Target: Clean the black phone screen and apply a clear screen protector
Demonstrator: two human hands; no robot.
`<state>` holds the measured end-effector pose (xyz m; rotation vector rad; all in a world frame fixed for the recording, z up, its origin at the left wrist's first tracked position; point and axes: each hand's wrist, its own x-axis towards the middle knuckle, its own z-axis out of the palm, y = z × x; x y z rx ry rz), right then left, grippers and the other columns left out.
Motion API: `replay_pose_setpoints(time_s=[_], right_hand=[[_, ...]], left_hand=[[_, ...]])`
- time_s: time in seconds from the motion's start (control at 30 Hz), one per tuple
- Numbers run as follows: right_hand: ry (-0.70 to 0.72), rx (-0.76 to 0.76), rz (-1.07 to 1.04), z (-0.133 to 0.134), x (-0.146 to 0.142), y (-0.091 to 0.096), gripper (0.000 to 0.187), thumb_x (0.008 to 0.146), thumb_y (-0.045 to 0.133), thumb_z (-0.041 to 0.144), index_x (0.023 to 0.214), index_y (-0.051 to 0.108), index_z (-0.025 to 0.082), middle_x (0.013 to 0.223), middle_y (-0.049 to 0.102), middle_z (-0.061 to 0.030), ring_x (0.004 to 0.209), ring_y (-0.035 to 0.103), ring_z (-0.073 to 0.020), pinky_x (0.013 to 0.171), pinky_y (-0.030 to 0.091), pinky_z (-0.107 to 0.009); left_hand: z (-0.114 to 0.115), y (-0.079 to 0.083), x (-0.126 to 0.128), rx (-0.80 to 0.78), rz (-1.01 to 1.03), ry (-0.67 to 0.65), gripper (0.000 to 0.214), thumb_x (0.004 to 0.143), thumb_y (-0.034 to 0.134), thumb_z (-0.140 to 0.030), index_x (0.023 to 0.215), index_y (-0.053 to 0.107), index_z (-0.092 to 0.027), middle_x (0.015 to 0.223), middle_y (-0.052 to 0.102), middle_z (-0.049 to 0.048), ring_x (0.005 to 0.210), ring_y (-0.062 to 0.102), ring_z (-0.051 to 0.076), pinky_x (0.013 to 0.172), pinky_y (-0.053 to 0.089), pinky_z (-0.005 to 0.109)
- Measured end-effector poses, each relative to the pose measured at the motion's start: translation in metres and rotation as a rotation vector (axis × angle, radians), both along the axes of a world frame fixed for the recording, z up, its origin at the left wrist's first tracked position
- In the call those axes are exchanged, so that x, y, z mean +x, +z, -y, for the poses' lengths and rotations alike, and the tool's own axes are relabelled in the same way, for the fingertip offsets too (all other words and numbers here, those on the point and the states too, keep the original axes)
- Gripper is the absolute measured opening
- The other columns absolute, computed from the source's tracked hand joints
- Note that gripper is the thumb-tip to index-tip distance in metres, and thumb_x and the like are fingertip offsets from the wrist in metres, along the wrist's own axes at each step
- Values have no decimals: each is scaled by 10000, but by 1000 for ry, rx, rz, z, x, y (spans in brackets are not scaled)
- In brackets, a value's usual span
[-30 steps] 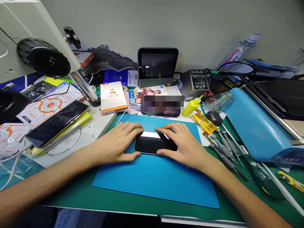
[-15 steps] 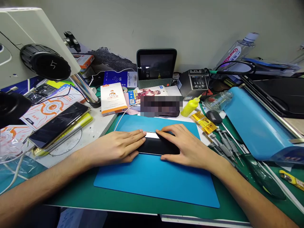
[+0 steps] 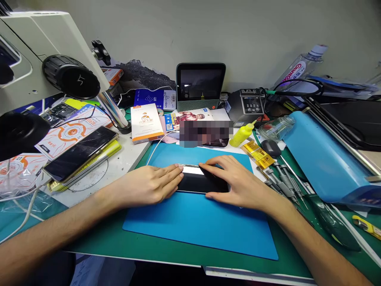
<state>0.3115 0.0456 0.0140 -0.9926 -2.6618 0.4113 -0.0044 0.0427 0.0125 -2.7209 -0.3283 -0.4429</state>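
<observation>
A smartphone (image 3: 193,182) with a dark, glossy screen lies sideways on the blue mat (image 3: 196,226), a bright reflection along its far side. My left hand (image 3: 154,183) rests over its left end, the fingers straight, side by side and flat on the screen; its thumb is mostly hidden. At the right end, my right hand (image 3: 232,180) grips the smartphone, with fingers at the far edge and the thumb at the near edge. Both ends of the smartphone are partly covered by my hands.
A microscope (image 3: 71,77) overhangs the left side. Another phone (image 3: 81,155) lies below it. Behind the mat stand a white-orange box (image 3: 146,123) and a screen device (image 3: 201,83). Screwdrivers (image 3: 285,178), a yellow bottle (image 3: 241,134) and a glass jar (image 3: 276,127) are at right.
The view has shifted slightly, so everything appears a little further right. My left thumb has drawn in under the fingers. The right hand keeps its grip on the smartphone.
</observation>
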Motion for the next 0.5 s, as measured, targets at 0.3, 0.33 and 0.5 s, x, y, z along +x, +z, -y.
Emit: replay_pose_setpoints(time_s=[0.3, 0.33, 0.5], right_hand=[[2, -6, -17, -1, 0, 0, 676, 898, 770, 510, 1474, 588, 207, 1313, 661, -154, 1188, 611, -334, 998, 537, -535], [1, -6, -19, 0, 0, 1, 673, 896, 772, 508, 1471, 591, 209, 1313, 662, -154, 1187, 612, -333, 998, 537, -534], [-8, -22, -19, 1, -1, 3, 670, 884, 785, 502, 1470, 598, 237, 1304, 665, -146, 1175, 621, -333, 987, 544, -532]], left_hand=[[-2, -7, -5, -77, 9, 11, 326, 1068, 540, -204, 1301, 666, -14, 1326, 735, 190, 1211, 740, 288, 897, 691, 370], [-2, -7, -5, -84, 7, 12, 332, 1066, 545, -208, 1308, 662, -14, 1334, 731, 191, 1220, 735, 290, 906, 687, 370], [-1, -7, -7, -111, -17, 29, 361, 1060, 552, -210, 1351, 636, -13, 1372, 706, 203, 1259, 713, 291, 925, 674, 366]])
